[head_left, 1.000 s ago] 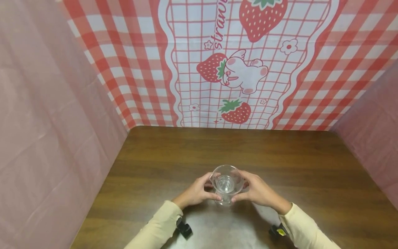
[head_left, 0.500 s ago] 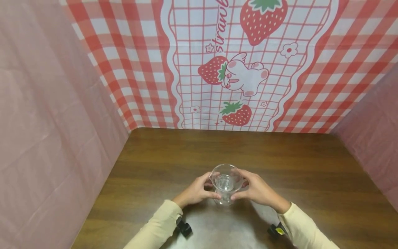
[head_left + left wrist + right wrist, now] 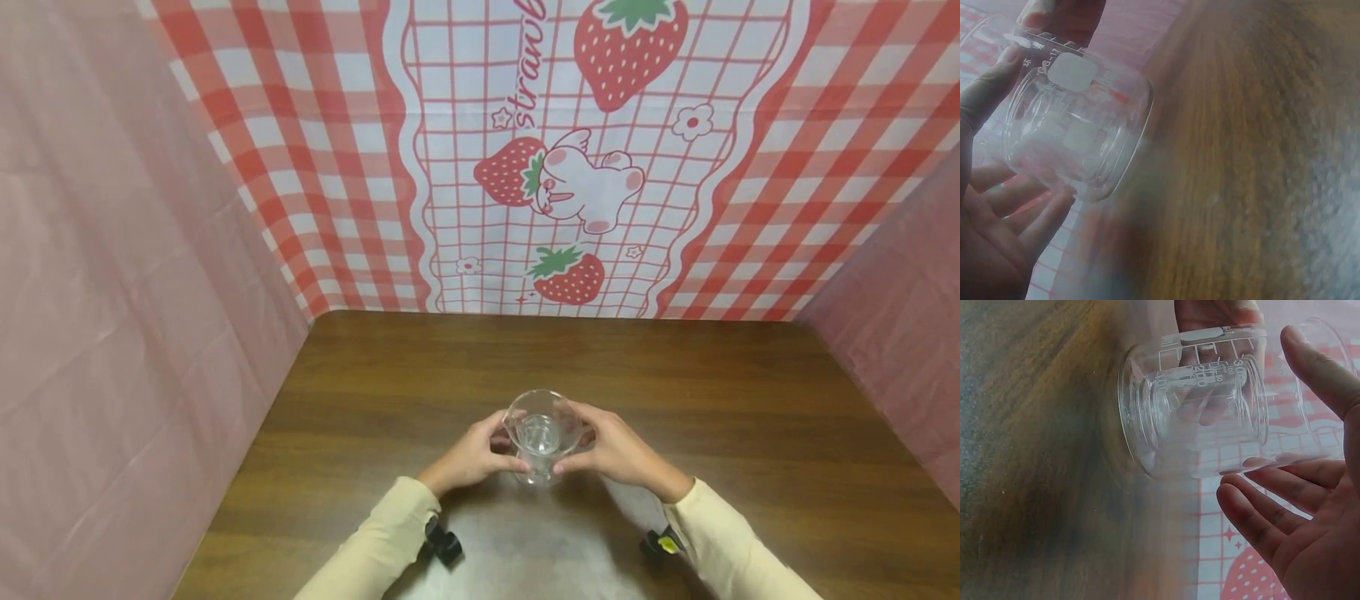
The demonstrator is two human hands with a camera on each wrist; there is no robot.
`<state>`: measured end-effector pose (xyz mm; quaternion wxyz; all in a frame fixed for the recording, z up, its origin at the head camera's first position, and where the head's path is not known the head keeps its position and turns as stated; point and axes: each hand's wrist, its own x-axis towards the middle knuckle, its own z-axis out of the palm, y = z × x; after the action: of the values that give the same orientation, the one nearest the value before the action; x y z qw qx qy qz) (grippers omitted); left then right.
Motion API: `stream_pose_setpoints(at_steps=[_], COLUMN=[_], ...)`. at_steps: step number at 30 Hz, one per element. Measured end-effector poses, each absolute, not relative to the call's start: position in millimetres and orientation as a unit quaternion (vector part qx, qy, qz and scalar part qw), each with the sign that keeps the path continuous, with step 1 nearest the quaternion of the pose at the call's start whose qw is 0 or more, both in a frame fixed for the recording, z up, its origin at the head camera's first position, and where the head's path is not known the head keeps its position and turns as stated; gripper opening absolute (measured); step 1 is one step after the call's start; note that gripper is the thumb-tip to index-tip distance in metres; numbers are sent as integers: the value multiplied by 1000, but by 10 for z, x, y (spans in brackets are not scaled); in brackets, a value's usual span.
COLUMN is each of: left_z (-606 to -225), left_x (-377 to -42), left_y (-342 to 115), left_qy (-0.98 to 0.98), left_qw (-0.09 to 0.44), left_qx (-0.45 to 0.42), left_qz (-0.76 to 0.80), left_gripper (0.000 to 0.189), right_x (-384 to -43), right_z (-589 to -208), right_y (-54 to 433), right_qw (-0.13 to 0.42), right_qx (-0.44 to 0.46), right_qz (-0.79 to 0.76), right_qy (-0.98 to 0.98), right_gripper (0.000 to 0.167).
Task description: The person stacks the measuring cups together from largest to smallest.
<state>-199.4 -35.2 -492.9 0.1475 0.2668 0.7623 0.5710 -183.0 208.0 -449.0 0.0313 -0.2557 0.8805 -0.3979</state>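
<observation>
A clear glass beaker [image 3: 542, 408] with white printed markings stands upright between my two hands near the middle of the table. Inside it sits a smaller glass beaker [image 3: 1210, 419], whose rings show through the outer wall. My left hand [image 3: 472, 457] grips the outer beaker's left side, thumb toward me and fingers round the far side. On the opposite side my right hand [image 3: 622, 448] holds it the same way. In the right wrist view the outer beaker's base is right at the tabletop.
The brown wooden table [image 3: 390, 375] extends to a red-and-white strawberry-print cloth [image 3: 360, 208] at the back. Pink cloths [image 3: 135, 333] hang along both sides. A small black camera [image 3: 444, 543] is strapped at the left wrist and another black camera [image 3: 660, 543] at the right.
Both hands and the beakers have shifted slightly away from me over the table. The grip on the outer beaker looks the same.
</observation>
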Motion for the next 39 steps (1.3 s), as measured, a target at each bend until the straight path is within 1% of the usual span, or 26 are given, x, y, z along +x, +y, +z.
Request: stream_pose_setpoints(at_steps=[6,17,27,34,39], left_z=[-4944,-4969,-4958,-5022,-5031], left_x=[-2032,-2157,-2202,-2209,-2196], left_y=[-352,-345,-333,-319,-305], left_qy=[762,764,768,772,768], left_qw=[142,127,140,143,144], left_qx=[262,274,266,257,255], left_qz=[575,570,566,564,569], left_gripper=[77,77,79,78,77], right_x=[-1881,-2002,-2036,-2033,-2029], right_z=[-4499,-4531,-4528,-4554,-4585], right_y=[2077,2080,2096,2116,2130], right_qw=[45,51,58,79,83], right_qx=[-247,-244,-238,-231,-229], right_qz=[-405,-416,-426,-431,-439], right_qy=[879,875,871,869,865], right_gripper=[90,89,87,92,90])
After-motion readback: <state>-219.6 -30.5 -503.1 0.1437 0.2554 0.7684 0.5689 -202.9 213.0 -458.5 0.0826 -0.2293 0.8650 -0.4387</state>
